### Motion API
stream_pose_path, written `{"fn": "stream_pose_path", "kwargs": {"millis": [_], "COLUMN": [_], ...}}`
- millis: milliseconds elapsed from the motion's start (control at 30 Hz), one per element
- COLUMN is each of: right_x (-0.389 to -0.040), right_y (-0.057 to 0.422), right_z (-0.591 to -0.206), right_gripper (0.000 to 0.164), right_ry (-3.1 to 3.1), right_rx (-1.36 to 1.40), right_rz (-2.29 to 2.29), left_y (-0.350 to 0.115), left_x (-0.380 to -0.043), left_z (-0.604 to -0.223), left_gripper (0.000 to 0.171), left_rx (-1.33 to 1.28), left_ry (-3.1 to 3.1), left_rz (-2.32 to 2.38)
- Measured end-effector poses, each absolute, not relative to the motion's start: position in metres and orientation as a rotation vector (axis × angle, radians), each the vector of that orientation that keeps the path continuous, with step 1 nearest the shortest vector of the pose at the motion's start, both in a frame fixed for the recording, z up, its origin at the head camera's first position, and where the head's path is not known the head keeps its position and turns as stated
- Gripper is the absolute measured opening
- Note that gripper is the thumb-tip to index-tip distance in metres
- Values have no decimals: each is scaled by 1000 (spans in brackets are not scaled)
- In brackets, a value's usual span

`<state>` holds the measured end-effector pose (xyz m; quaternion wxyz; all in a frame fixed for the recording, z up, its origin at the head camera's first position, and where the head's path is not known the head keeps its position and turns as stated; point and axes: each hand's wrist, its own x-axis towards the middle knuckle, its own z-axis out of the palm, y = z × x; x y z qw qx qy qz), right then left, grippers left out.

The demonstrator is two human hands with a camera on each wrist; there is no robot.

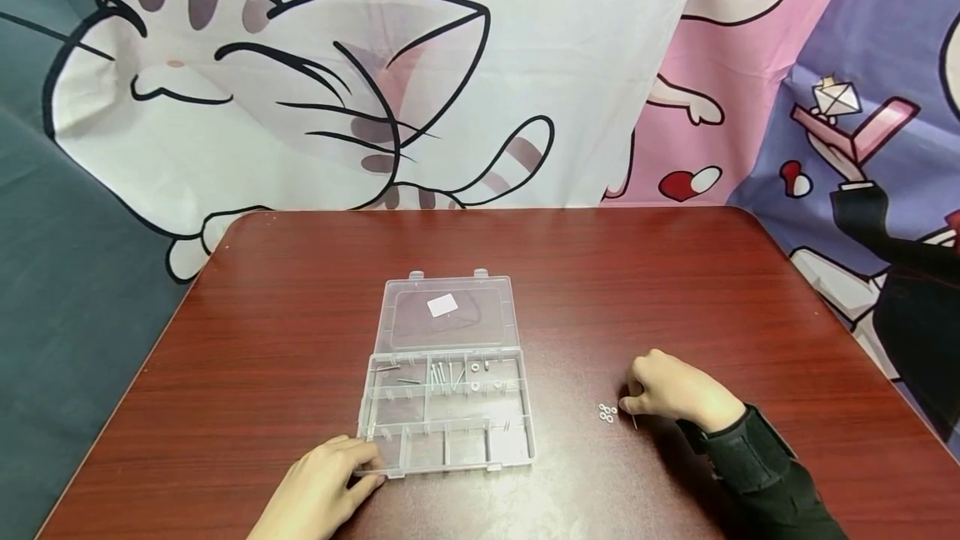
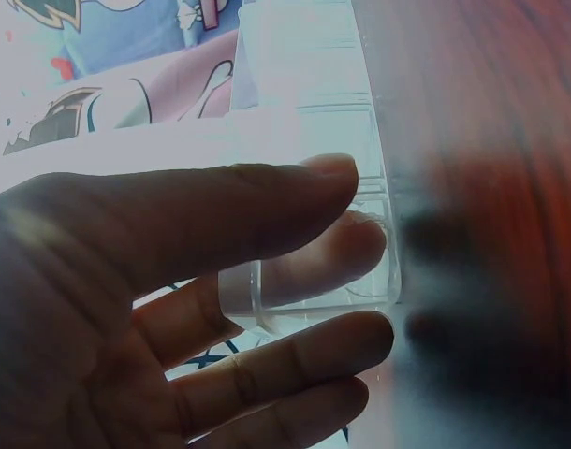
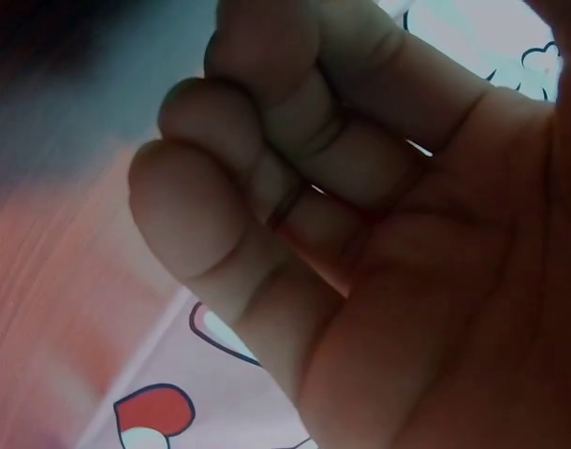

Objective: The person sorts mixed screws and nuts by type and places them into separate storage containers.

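A clear plastic compartment box (image 1: 447, 405) lies on the table with its lid folded back. My left hand (image 1: 321, 480) grips its near left corner; in the left wrist view, the thumb (image 2: 295, 201) and forefinger (image 2: 332, 257) are at that corner of the box (image 2: 328, 140). Over to the right, my right hand (image 1: 675, 390) is down at the tabletop with bent fingers. Several small silvery nuts (image 1: 607, 413) lie just left of its fingertips. A thin sliver shows below that hand, too small to identify. The right wrist view shows curled fingers (image 3: 187, 210), but whether they pinch anything is hidden.
Screws (image 1: 442, 375) and small ring-shaped pieces (image 1: 475, 367) lie in the box's upper compartments. The open lid (image 1: 450, 315) bears a white label and points to the back. The reddish-brown table (image 1: 300, 298) reaches back to printed curtains (image 1: 585, 65).
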<state>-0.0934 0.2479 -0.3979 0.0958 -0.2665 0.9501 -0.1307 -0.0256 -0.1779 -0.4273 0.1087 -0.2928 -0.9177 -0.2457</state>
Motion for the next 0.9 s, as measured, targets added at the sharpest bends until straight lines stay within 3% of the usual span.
{"fn": "stream_pose_path", "kwargs": {"millis": [900], "right_x": [-90], "right_y": [241], "right_z": [-397], "right_gripper": [43], "right_ry": [2789], "right_rx": [-621], "right_rz": [-381], "left_y": [-177], "left_x": [-24], "left_z": [-425], "left_gripper": [37], "left_rx": [-840], "left_ry": [-2704], "left_rz": [-698]}}
